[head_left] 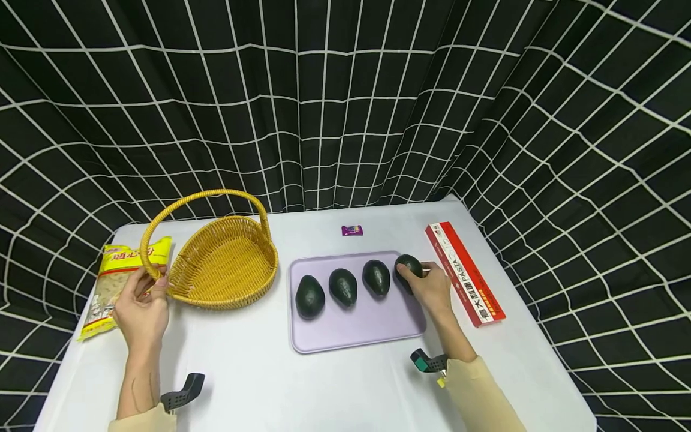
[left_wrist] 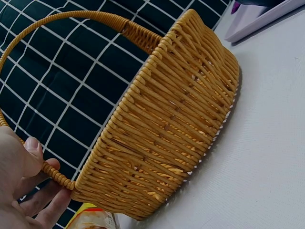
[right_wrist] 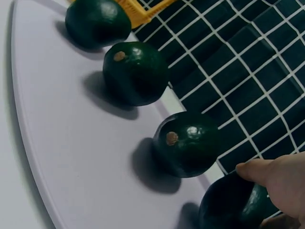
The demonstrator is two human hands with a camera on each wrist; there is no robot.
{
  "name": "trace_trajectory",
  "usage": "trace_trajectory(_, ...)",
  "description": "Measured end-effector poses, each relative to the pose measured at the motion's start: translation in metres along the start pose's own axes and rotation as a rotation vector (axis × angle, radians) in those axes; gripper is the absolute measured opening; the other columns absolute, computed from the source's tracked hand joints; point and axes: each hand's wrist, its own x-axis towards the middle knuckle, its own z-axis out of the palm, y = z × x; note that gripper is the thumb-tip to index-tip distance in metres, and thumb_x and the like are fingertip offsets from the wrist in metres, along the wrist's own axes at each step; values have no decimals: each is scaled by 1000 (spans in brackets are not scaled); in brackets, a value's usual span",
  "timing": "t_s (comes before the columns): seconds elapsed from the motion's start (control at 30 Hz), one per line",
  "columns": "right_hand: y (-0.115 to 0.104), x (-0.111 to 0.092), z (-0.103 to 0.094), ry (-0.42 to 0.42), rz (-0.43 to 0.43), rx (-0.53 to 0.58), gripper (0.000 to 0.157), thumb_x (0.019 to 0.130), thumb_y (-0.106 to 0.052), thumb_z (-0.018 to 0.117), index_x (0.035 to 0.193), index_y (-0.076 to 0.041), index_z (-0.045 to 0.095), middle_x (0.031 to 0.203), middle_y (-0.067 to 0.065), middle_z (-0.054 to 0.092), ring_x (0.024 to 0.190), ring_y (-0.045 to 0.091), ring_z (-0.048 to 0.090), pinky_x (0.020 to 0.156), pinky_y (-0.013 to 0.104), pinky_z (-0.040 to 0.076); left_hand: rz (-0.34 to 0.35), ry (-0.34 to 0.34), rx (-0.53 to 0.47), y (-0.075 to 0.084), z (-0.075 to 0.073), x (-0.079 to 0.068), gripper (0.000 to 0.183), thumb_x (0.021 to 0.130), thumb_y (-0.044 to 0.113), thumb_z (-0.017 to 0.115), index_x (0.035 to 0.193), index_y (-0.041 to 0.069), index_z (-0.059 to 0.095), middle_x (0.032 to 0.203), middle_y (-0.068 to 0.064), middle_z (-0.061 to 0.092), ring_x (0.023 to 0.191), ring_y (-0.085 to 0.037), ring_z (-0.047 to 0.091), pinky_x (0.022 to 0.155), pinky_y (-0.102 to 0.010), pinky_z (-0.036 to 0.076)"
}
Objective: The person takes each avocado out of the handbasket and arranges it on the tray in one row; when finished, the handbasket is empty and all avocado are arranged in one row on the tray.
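My left hand (head_left: 143, 309) grips the handle of a yellow woven basket (head_left: 221, 300) near where it joins the rim; thumb and fingers wrap it in the left wrist view. The basket's bowl, with nothing inside, faces me. My right hand (head_left: 433, 288) holds a dark green avocado (head_left: 408, 268) at the right end of a pale lilac tray (head_left: 356, 342), with the thumb on its near side. Three more avocados stand in a row to its left: one beside it (head_left: 376, 278), a middle one (head_left: 343, 287) and a leftmost one (head_left: 310, 296).
A yellow-labelled bag of pasta (head_left: 110, 288) lies behind my left hand, partly under the basket handle. A red and white pasta box (head_left: 465, 273) lies right of the tray. Beyond the tray sits a small purple packet (head_left: 352, 230). Black gridded cloth (head_left: 345, 108) hangs around the white table.
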Motion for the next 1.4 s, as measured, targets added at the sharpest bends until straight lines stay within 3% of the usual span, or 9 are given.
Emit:
trace_trajectory(0.13, 2, 0, 4, -30, -14, -29, 70, 91, -52, 75, 133, 3, 63, 113, 27, 73, 104, 39, 67, 85, 46, 55, -6, -5, -7, -2, -1, -1, 39, 102, 17, 68, 141, 13, 66, 135, -15, 71, 102, 16, 58, 81, -1, 47)
trace_trajectory(0.37, 1, 2, 7, -48, -21, -51, 69, 91, -50, 75, 131, 5, 64, 120, 29, 71, 114, 44, 66, 96, 54, 54, -16, -7, 1, -3, 0, 1, 40, 102, 18, 69, 141, 13, 66, 135, -15, 71, 103, 15, 59, 79, -1, 46)
trace_trajectory(0.73, 2, 4, 13, -51, -42, -65, 67, 91, -49, 76, 123, 9, 67, 113, 28, 73, 110, 43, 66, 93, 54, 54, -49, -15, 33, -2, 1, 2, 42, 103, 22, 67, 144, 16, 63, 138, -12, 70, 108, 10, 60, 79, -1, 45)
trace_trajectory(0.97, 2, 4, 15, -56, -60, -44, 77, 93, -47, 75, 145, 5, 54, 125, 31, 68, 119, 46, 63, 101, 58, 52, -37, -9, 26, 0, 1, 2, 41, 103, 20, 67, 144, 15, 64, 137, -13, 70, 108, 9, 60, 80, -2, 45)
trace_trajectory(1.13, 5, 3, 18, -52, -80, -10, 70, 95, -44, 74, 144, 2, 55, 135, 30, 64, 129, 47, 58, 108, 59, 49, -25, -10, 22, 0, 1, 2, 40, 102, 20, 68, 142, 15, 65, 134, -12, 72, 104, 14, 57, 78, -2, 45)
trace_trajectory(1.4, 6, 4, 21, -44, -72, 8, 68, 94, -43, 75, 141, 3, 57, 138, 31, 63, 130, 47, 58, 109, 58, 50, -27, -14, 15, 0, 1, 2, 40, 103, 20, 68, 142, 15, 65, 135, -11, 72, 104, 14, 58, 78, -1, 45)
